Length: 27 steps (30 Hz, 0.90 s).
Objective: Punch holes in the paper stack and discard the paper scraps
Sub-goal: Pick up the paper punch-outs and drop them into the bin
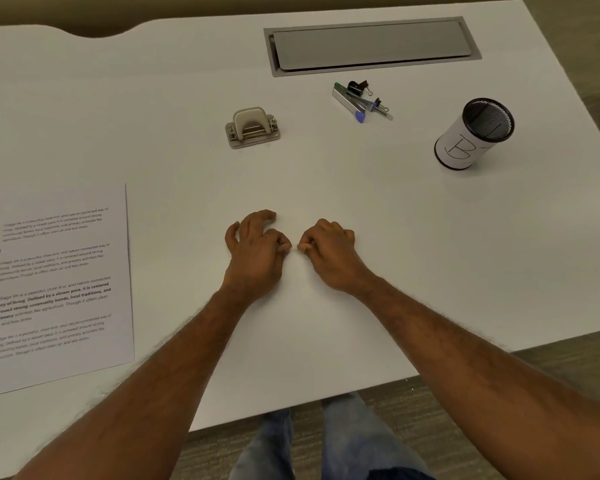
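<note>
The printed paper stack [59, 285] lies flat at the left of the white table [413, 254]. A grey two-hole punch [253, 128] stands further back, near the middle and apart from both hands. My left hand [257, 251] and my right hand [328, 252] rest knuckles-up on the bare tabletop in the centre. Their fingers are curled, and each thumb and forefinger pinch together, almost touching the other hand's. A tiny pale speck [294, 249] shows between the two pinches. I cannot tell whether either pinch holds a scrap. A black mesh cup [473, 135] wrapped in white paper marked "B" stands at the right.
A stapler, binder clips and a pen [361, 100] lie in a small heap behind the hands to the right. A long grey cable hatch [371, 46] is set into the table at the back. The table's front edge [291, 407] runs just above my knees.
</note>
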Available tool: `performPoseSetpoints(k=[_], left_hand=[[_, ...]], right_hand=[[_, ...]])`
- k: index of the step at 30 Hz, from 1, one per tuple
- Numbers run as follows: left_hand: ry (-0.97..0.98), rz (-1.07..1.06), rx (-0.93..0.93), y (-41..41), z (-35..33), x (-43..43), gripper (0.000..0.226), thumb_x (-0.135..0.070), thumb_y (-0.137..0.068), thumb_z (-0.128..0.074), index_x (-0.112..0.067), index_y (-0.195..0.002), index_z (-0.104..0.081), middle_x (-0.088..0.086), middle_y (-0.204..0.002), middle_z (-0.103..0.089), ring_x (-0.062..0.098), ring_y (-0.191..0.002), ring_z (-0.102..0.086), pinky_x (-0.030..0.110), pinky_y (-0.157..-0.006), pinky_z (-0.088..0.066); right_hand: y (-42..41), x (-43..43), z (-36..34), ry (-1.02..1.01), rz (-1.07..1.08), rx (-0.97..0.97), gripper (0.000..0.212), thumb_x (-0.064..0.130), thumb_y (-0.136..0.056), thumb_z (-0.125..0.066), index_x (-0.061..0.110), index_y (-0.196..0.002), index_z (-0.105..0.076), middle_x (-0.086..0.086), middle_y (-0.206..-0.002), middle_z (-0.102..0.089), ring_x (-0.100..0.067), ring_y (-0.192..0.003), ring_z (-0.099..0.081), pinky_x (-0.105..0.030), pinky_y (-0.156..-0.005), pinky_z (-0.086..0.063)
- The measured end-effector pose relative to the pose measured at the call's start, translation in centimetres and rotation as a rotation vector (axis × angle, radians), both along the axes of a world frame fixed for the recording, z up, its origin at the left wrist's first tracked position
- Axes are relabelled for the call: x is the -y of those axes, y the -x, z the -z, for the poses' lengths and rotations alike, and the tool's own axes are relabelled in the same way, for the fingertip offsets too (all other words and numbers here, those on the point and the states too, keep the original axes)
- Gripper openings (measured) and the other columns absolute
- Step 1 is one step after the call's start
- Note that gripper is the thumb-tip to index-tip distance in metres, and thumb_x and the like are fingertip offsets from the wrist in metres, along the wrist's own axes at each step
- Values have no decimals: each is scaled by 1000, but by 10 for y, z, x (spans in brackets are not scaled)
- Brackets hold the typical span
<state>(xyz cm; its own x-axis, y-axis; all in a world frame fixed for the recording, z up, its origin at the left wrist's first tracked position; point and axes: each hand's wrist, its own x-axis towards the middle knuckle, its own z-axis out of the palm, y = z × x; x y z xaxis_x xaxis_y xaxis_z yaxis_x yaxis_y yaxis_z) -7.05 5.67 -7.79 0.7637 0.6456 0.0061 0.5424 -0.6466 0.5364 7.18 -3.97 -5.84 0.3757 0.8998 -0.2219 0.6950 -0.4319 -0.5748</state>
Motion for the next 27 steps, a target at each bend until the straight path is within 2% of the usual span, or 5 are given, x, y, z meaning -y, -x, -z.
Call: performPoseSetpoints(k=[5, 9, 11, 18, 27], left_hand=[[205, -231, 154, -10, -23, -9, 10, -19, -94, -56, -23, -92, -65, -1, -138, -48, 18, -132, -40, 40, -106, -21], [312, -258, 204, -36, -43, -9, 9, -25, -98, -54, -25, -93, -62, -3, -138, -48, 16, -130, -42, 49, -109, -29], [361, -234, 227, -56, -54, -5, 9, -26, -98, -53, -26, -94, -61, -5, -138, -48, 14, -129, -41, 51, -109, -30], [384, -71, 280, -151, -90, 3, 14, -28, -98, -53, -19, -100, -64, -2, -135, -51, 14, -127, -45, 47, -107, -35], [267, 131, 219, -271, -119, 14, 20, -27, -98, -53, -14, -103, -67, 1, -136, -53, 17, -128, -44, 35, -99, -29]], right_hand=[[-22, 9, -29, -123, 335, -489, 14, 21, -95, -56, 13, -85, -62, 1, -89, -57, -10, -82, -51, -29, -82, -42], [-46, 15, -55, -206, 439, -688, 16, 19, -97, -55, 14, -83, -62, 6, -81, -56, 1, -73, -51, -11, -72, -41], [-57, 17, -68, -217, 484, -710, 17, 20, -97, -55, 18, -82, -62, 10, -78, -54, 5, -68, -50, -6, -64, -40], [-110, 28, -97, -257, 615, -707, 23, 31, -96, -55, 17, -112, -64, 11, -89, -59, -7, -82, -53, -21, -73, -43], [-202, 44, -126, -356, 685, -565, 13, 19, -97, -53, 16, -91, -64, 11, -81, -59, 5, -72, -52, -6, -67, -41]])
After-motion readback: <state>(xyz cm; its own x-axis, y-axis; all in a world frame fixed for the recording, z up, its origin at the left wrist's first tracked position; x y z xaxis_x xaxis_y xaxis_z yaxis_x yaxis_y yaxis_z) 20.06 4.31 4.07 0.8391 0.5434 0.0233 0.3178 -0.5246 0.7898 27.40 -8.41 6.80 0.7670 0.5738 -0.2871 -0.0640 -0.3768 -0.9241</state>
